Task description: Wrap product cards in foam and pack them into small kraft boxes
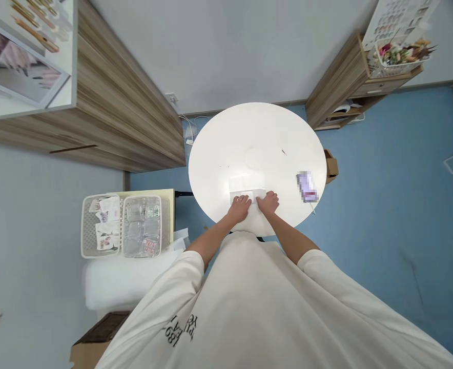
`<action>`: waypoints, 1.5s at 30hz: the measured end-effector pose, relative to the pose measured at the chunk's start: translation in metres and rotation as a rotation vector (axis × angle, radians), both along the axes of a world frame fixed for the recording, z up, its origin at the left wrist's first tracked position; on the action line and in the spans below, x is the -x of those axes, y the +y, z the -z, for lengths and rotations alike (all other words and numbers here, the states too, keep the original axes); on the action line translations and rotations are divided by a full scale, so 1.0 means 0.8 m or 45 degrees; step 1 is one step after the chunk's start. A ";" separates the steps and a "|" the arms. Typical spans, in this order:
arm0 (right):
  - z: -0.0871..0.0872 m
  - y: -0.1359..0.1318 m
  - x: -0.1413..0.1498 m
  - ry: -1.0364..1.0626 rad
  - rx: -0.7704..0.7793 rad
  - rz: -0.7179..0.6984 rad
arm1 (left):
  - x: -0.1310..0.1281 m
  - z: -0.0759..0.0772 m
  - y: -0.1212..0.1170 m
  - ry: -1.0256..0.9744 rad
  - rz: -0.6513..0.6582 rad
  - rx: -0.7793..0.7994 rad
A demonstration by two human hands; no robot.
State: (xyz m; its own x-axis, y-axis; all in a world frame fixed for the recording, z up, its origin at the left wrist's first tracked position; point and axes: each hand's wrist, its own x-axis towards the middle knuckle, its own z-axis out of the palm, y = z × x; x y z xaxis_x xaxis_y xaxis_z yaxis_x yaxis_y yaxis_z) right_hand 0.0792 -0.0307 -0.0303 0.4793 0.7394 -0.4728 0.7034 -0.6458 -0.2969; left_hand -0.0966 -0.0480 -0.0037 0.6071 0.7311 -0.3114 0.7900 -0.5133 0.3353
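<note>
Both my hands rest at the near edge of a round white table (257, 133). My left hand (239, 207) and my right hand (268, 202) lie side by side on a small white flat packet (247, 195), fingers curled down on its near edge. A second pale flat piece (245, 182) lies just beyond it, hard to make out against the white top. Whether the fingers pinch the packet or only press on it I cannot tell for sure.
A phone (307, 186) lies on the table's right side. A white basket (126, 225) with clear packets stands on a low stand at the left. Wooden cabinets (126, 128) flank the table at the left and at the far right (337, 82). A cardboard box (331, 165) sits behind the table.
</note>
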 end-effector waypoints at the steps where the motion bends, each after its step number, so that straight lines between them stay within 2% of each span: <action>1: 0.000 0.000 0.001 0.011 -0.009 0.011 | 0.002 0.001 -0.003 0.009 0.012 0.019; 9: -0.001 0.008 0.002 0.253 -0.111 0.184 | 0.008 -0.005 -0.003 0.096 0.021 0.220; 12: -0.002 0.009 -0.002 0.321 -0.035 0.164 | 0.007 -0.010 0.003 0.076 0.009 0.254; 16: -0.009 0.006 -0.007 0.358 0.042 0.102 | 0.008 -0.016 0.009 0.027 -0.044 0.291; 24: -0.025 -0.001 0.021 0.500 -0.105 -0.255 | 0.012 -0.025 0.019 -0.148 -0.290 0.413; 29: -0.022 -0.003 0.037 0.514 -0.086 -0.433 | 0.018 -0.022 0.017 -0.323 -0.584 0.496; 32: -0.024 -0.006 0.040 0.505 -0.067 -0.524 | 0.026 -0.019 0.010 -0.342 -0.810 0.402; 36: -0.029 -0.011 0.040 0.454 -0.034 -0.666 | 0.040 -0.008 -0.005 -0.221 -1.081 0.286; 40: -0.029 -0.015 0.042 0.377 0.009 -0.782 | 0.047 0.011 -0.012 -0.235 -1.389 0.480; 45: -0.028 -0.012 0.045 0.305 0.068 -0.891 | 0.044 0.024 0.002 -0.418 -1.615 0.573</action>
